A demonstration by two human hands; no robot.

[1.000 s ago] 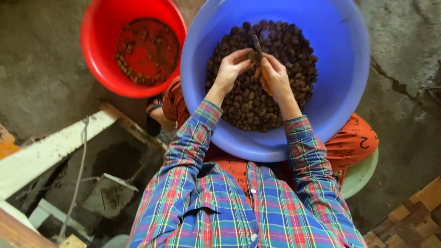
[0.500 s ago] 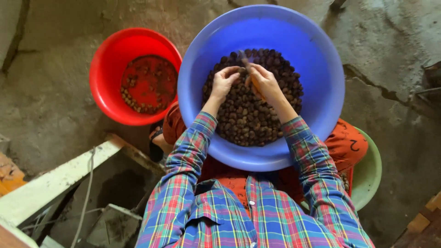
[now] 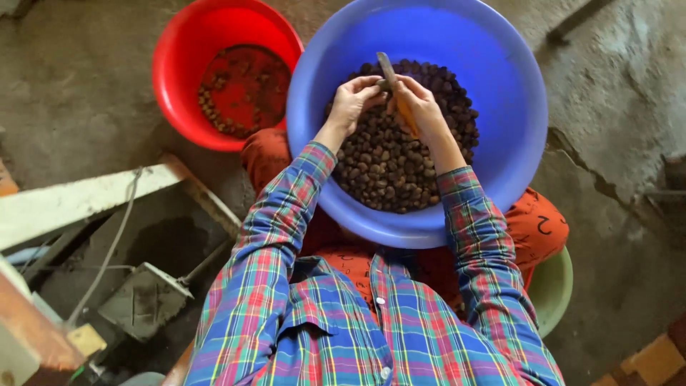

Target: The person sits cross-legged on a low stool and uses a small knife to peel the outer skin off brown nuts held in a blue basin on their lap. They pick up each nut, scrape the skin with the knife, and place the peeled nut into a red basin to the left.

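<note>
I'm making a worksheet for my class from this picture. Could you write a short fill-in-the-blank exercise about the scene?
1. Both hands work over a big basin coloured ____.
2. The right hand holds a knife with a handle coloured ____.
3. The smaller basin beside it is ____.
4. The left hand pinches one small dark ____ against the blade.

Missing words: blue; orange; red; nut

A red basin sits on cracked concrete. A white plank lies nearby (a grey wire crosses it).
</note>
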